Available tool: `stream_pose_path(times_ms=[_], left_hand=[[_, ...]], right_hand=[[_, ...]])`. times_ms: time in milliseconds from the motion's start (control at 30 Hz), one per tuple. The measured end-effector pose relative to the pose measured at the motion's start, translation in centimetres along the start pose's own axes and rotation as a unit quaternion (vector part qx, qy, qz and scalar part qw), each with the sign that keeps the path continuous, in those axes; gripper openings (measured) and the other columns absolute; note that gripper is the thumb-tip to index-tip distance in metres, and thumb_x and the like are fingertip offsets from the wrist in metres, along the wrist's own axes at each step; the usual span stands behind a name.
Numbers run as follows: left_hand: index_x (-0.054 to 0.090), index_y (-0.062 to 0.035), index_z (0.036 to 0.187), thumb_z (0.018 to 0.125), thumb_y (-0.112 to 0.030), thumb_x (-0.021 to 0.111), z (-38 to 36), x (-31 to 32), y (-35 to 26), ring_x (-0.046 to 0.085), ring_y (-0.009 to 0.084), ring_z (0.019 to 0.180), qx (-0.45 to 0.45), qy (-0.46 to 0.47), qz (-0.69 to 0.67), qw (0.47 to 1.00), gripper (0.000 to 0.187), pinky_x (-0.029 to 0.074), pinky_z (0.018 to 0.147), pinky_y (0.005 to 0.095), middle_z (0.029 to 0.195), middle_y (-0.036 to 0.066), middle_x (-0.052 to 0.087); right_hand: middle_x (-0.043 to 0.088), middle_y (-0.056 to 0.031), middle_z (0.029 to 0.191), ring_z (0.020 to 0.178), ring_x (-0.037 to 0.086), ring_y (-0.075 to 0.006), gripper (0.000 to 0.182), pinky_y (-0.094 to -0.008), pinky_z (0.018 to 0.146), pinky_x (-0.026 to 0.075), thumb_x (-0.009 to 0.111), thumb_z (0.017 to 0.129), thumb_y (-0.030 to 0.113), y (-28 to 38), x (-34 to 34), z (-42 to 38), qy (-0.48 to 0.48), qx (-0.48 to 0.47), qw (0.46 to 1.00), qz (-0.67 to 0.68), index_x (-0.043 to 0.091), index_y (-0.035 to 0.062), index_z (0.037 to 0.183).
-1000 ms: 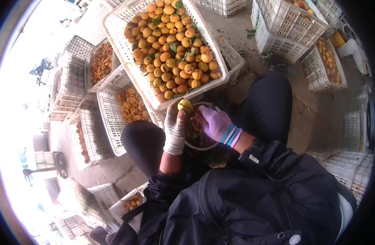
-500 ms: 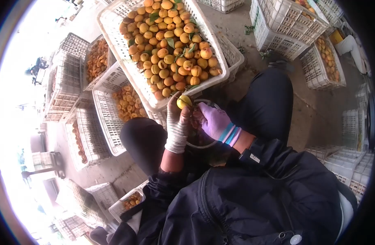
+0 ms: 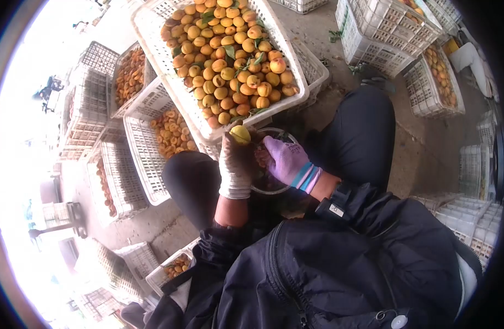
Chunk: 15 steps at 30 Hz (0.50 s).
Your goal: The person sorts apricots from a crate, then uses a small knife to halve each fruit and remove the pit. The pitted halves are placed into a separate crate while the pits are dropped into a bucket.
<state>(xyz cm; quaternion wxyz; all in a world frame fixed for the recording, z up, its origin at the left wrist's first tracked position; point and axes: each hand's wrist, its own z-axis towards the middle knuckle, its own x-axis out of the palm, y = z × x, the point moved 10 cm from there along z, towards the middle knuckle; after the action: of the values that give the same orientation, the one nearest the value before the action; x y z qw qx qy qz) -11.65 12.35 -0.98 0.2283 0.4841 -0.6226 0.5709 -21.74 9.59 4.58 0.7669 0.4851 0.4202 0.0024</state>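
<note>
My left hand (image 3: 235, 167), in a soiled white glove, is closed around a yellow apricot (image 3: 240, 135), whose top shows above the fingers. Beside it is my right hand (image 3: 286, 160), in a purple glove with a striped cuff. Its fingers are curled shut close to the apricot; what they grip is hidden. Under both hands stands a round bucket (image 3: 272, 192), its rim partly visible and its contents dark. Just beyond my hands, a white plastic crate (image 3: 153, 48) holds many whole apricots (image 3: 224, 71) with some green leaves.
Left of the large crate, another white crate (image 3: 138, 143) holds apricot halves (image 3: 174, 134). More stacked crates (image 3: 87, 104) stand farther left. At the upper right are stacked crates (image 3: 386, 33) and a crate of apricots (image 3: 439, 77). A dark glove (image 3: 379, 82) lies on the floor beyond my knee.
The apricot in my left hand has tipped and shifted slightly left, with the hand turned more over it. My right hand has drawn a little lower and stays closed.
</note>
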Motion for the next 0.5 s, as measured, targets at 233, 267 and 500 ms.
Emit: stream_pose_path(times_ms=[233, 267, 500], left_hand=[[0.031, -0.0048, 0.144, 0.088, -0.032, 0.071, -0.6, 2.5, -3.5, 0.048, 0.0182, 0.115, 0.216, 0.041, 0.391, 0.894, 0.074, 0.04, 0.1, 0.0311, 0.127, 0.009, 0.049], [0.028, -0.0047, 0.145, 0.088, -0.033, 0.071, -0.7, 2.5, -3.7, 0.049, 0.0177, 0.112, 0.223, 0.042, 0.418, 0.88, 0.076, 0.041, 0.097, 0.0318, 0.126, 0.009, 0.05], [0.041, -0.0022, 0.137, 0.095, -0.044, 0.058, -1.2, 1.0, -3.7, 0.052, 0.0173, 0.103, 0.217, -0.065, 0.47, 0.853, 0.061, 0.044, 0.092, 0.0316, 0.119, 0.01, 0.052]], right_hand=[[0.065, -0.0223, 0.078, 0.08, 0.062, -0.0447, 0.029, -0.0523, 0.066, 0.049, 0.048, 0.098, 0.035, -1.9, 1.0, 0.0, 0.029, 0.078, 0.991, 0.109, 0.053, 0.0072, 0.099], [0.065, -0.0226, 0.079, 0.08, 0.062, -0.0446, 0.028, -0.0525, 0.066, 0.049, 0.048, 0.098, 0.035, -1.8, 0.9, -0.1, 0.037, 0.087, 0.989, 0.113, 0.053, 0.0071, 0.098], [0.065, -0.0216, 0.084, 0.081, 0.062, -0.0431, 0.02, -0.0516, 0.066, 0.05, 0.053, 0.094, 0.025, -1.1, 1.3, 0.1, 0.007, 0.044, 0.996, 0.076, 0.051, 0.0055, 0.097]])
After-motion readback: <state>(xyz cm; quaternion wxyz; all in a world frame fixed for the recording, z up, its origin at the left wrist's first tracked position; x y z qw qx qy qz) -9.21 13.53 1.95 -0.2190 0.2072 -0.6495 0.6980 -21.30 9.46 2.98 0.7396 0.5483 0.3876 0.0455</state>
